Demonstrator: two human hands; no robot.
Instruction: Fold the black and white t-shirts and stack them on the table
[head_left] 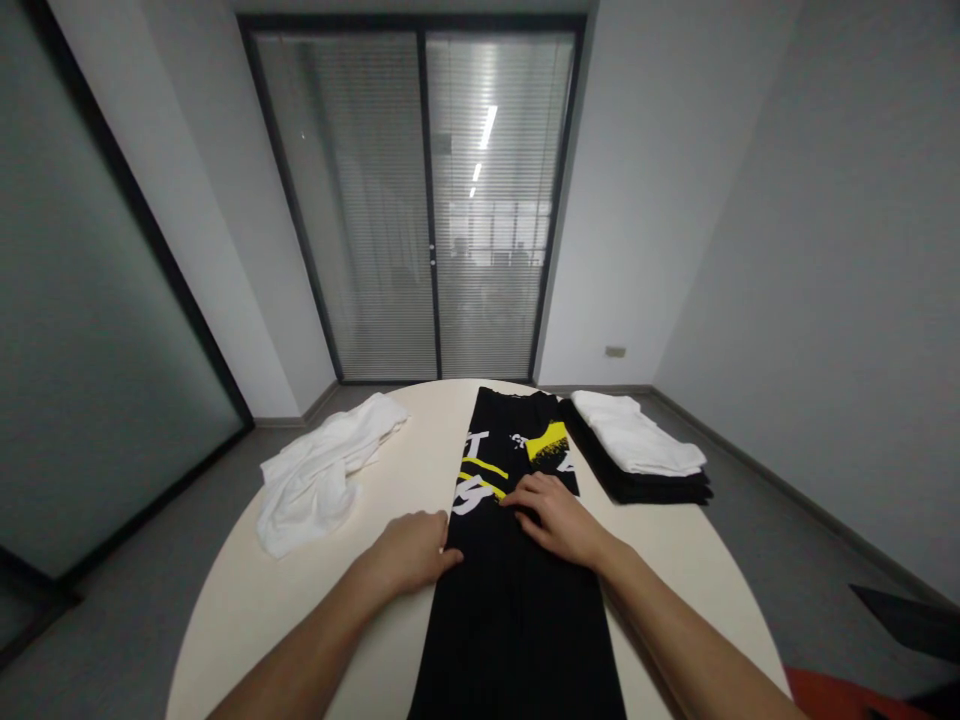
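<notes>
A long black shirt (517, 600) with white lettering and yellow print lies in a narrow strip down the middle of the table, its sides folded in. My left hand (412, 550) rests at its left edge, thumb on the black cloth and apart from the bent fingers; part of those fingers is hidden. Spread over the printed part, my right hand (559, 515) lies on the cloth with fingers stretched out. The shirt's near end runs out of the bottom of the view.
A round cream table (247, 640) carries everything. To the left lies a crumpled white garment (322, 465). On the right, a folded white garment (637, 435) tops a stack of folded black clothes (660, 488). Behind stands a glass partition with blinds (360, 200). Something red (847, 695) shows at lower right.
</notes>
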